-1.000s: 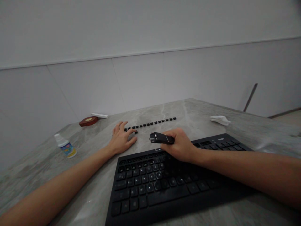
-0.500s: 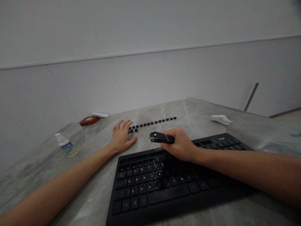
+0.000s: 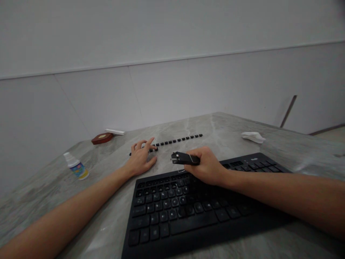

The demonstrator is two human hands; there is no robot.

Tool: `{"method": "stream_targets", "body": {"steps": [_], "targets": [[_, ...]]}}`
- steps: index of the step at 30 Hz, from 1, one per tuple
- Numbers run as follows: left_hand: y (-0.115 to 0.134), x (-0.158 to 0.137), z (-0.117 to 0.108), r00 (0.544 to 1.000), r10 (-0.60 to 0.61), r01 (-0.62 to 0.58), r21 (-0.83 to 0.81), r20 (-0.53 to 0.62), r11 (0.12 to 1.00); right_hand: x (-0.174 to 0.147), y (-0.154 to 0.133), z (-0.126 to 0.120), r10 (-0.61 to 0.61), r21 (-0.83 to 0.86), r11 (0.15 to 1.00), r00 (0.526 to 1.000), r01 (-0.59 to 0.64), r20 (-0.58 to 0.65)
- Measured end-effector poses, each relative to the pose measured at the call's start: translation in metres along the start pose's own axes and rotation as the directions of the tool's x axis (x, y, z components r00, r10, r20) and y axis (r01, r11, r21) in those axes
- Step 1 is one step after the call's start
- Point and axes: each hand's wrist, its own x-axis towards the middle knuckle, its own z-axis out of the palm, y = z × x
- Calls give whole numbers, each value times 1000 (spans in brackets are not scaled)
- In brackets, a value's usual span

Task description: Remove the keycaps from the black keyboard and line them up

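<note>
My left hand point(image 3: 140, 158) lies palm down at the left end of a row of small black keycaps point(image 3: 174, 141) on the table. Its fingers are spread, and the index fingertip is at a keycap in the shorter second row. Some keycaps are hidden under the fingers. In a closed grip, my right hand point(image 3: 206, 167) holds a black keycap puller point(image 3: 183, 158) with thin wire at its side, above the keyboard's far edge. The black keyboard point(image 3: 194, 226) lies before me; sockets along its top rows are bare, without caps.
A small white spray bottle point(image 3: 77, 167) with a blue and yellow label stands at the left. Farther back lie a dark red box point(image 3: 101, 139) and a white strip point(image 3: 115, 132). A crumpled white cloth point(image 3: 253, 137) rests at the right. The wall point(image 3: 172, 93) rises behind the table.
The fingers of my left hand have shifted and bent, with the index finger now reaching right over the short keycap row. My right hand and the puller have hardly moved.
</note>
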Motion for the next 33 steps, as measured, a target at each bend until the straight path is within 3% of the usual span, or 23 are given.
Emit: {"method": "stream_targets", "body": {"steps": [33], "targets": [[-1, 0, 0, 1000, 10, -10, 1, 21, 1000, 0, -1, 0, 2, 9, 1000, 1000, -2, 1]]}}
